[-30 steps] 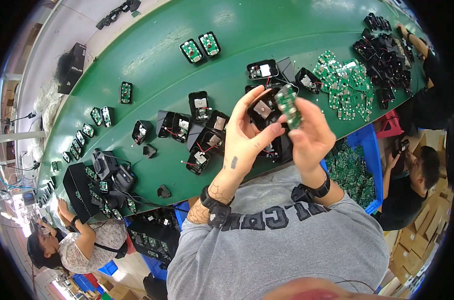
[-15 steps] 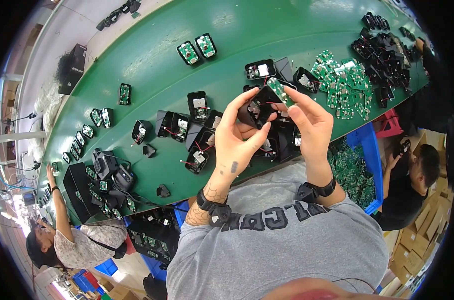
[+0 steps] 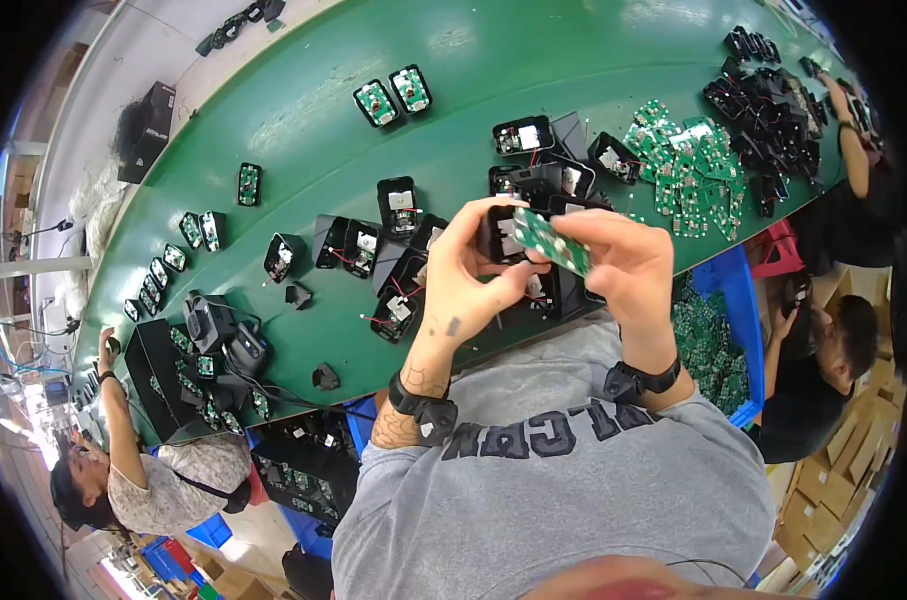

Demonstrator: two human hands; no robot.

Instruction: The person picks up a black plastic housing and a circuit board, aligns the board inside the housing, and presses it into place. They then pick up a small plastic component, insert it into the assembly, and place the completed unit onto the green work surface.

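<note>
Left hand (image 3: 467, 272): we see it gripping an open black housing (image 3: 498, 240), just right of frame centre.
Right hand (image 3: 631, 265): we see thumb and fingers pinching a green circuit board (image 3: 551, 243).
Board position: tilted, overlapping the housing in view; contact we cannot tell.
Near hands: we note open black cases (image 3: 399, 205) on the green table (image 3: 564, 65).
Right of frame: loose boards (image 3: 686, 178), above a blue bin (image 3: 742, 300).

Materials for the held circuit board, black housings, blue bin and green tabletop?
Circuit board: probably fibreglass laminate, green coating; thin, flat slab.
Black housings: likely moulded plastic, satin; rounded corners, thin walls.
Blue bin: probably plastic, smooth; uniform colour.
Green tabletop: glossy, by its glare; mat or paint, can't tell.
</note>
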